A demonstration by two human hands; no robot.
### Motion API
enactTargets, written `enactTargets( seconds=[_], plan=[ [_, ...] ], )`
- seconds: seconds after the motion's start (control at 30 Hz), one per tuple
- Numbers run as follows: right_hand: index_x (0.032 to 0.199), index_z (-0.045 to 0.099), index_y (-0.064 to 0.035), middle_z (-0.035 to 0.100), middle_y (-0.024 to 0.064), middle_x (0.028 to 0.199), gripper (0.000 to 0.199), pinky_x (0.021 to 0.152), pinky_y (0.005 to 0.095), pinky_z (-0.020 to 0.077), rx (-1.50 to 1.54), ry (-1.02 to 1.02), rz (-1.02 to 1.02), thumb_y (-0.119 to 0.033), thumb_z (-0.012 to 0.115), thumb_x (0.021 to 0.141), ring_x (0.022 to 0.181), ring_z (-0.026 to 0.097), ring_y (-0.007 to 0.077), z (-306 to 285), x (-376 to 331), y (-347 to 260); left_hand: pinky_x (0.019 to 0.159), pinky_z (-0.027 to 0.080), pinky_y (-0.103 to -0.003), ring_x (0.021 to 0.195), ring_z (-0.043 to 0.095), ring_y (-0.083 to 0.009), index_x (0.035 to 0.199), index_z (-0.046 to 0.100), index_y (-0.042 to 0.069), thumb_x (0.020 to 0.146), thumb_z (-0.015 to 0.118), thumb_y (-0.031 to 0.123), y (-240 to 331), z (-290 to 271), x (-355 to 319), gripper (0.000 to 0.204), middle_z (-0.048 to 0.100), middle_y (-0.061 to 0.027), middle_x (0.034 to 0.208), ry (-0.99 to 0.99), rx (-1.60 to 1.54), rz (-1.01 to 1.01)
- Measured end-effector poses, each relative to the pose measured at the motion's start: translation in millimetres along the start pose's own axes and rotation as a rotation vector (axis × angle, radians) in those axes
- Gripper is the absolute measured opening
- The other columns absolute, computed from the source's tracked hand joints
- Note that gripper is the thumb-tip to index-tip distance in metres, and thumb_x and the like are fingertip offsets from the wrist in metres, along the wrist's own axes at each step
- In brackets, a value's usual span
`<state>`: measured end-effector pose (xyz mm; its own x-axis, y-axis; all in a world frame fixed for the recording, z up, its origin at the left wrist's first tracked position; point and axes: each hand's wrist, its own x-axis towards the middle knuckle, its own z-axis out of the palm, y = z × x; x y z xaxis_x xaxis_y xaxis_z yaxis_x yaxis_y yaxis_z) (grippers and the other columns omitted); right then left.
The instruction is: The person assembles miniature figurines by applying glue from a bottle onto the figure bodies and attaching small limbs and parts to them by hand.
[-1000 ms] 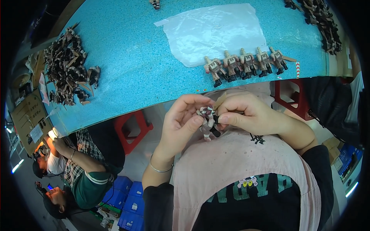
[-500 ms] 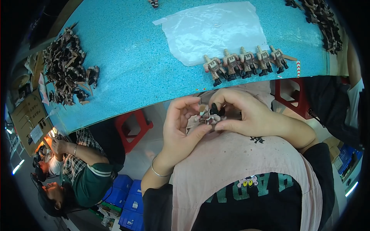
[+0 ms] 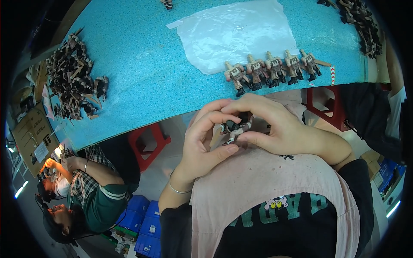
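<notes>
Head view shows a turquoise worktable (image 3: pixel 142 73) bearing a clear plastic sheet (image 3: pixel 236 34) and a row of five toy figures (image 3: pixel 271 71). Below its edge, the left hand (image 3: pixel 202 142) and right hand (image 3: pixel 275 124) both pinch one small toy figure (image 3: pixel 235 128) between curled fingers, close to the chest.

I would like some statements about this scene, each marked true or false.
1. Both hands, left hand and right hand, hold one small figure. True.
2. Five finished figures stand in a row on the blue table. True.
3. The clear plastic sheet lies on the floor. False: it lies on the table.
4. The pile of dark parts is at the table's right. False: it is at the left.
</notes>
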<state>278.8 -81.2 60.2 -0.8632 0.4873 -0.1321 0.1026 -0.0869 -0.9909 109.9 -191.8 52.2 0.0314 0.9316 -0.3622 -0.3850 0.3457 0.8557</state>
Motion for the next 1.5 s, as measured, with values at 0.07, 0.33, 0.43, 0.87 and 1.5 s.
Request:
enactTargets(
  seconds=[0.07, 0.33, 0.43, 0.87, 1.5],
  plan=[
    [0.121, 0.053, -0.004, 0.056, 0.0111, 0.108, 0.048, 0.085, 0.0346, 0.0441, -0.131, -0.013, -0.088, -0.003, 0.067, 0.075, 0.098, 0.056, 0.0244, 1, -1, 7, 0.102, 0.032, -0.037, 0.122, 0.042, -0.025, 0.106, 0.059, 0.001, 0.071, 0.075, 0.013, -3, 0, 3, 0.04, 0.045, -0.0148, 0.125, -0.003, 0.083, 0.125],
    [0.117, 0.057, -0.003, 0.059, 0.0116, 0.101, 0.041, 0.082, 0.035, 0.0446, -0.119, 0.005, -0.14, -0.003, 0.065, 0.076, 0.092, 0.057, 0.0269, -2, 1, 9, 0.103, 0.031, -0.041, 0.123, 0.041, -0.0289, 0.101, 0.061, 0.0, 0.072, 0.076, 0.016, -7, -1, 10, 0.037, 0.051, -0.0126, 0.118, 0.002, 0.128, 0.209],
    [0.116, 0.056, -0.0034, 0.058, 0.0117, 0.098, 0.041, 0.079, 0.0359, 0.0448, -0.113, 0.005, -0.149, -0.003, 0.064, 0.076, 0.09, 0.056, 0.028, -4, 4, 9, 0.102, 0.031, -0.041, 0.123, 0.04, -0.0294, 0.1, 0.061, 0.0, 0.072, 0.076, 0.016, -7, -2, 13, 0.036, 0.052, -0.0123, 0.117, 0.005, 0.146, 0.217],
    [0.106, 0.057, -0.0016, 0.055, 0.0103, 0.096, 0.025, 0.069, 0.0293, 0.0468, -0.228, 0.083, -0.042, 0.0, 0.058, 0.081, 0.083, 0.057, 0.0201, -44, 49, -27, 0.1, 0.032, -0.043, 0.12, 0.043, -0.0313, 0.096, 0.063, 0.001, 0.069, 0.073, 0.013, 14, -35, 14, 0.031, 0.054, -0.0121, 0.114, 0.231, 0.302, 0.352],
    [0.098, 0.057, -0.0045, 0.058, 0.0156, 0.095, 0.016, 0.07, 0.0418, 0.0477, -1.209, 0.272, -0.153, -0.011, 0.059, 0.083, 0.083, 0.059, 0.0344, -59, 222, -4, 0.097, 0.037, -0.038, 0.115, 0.048, -0.0261, 0.103, 0.06, 0.001, 0.076, 0.071, 0.009, 30, -108, -17, 0.031, 0.054, -0.0125, 0.114, 0.723, 0.366, 0.582]
  ],
)
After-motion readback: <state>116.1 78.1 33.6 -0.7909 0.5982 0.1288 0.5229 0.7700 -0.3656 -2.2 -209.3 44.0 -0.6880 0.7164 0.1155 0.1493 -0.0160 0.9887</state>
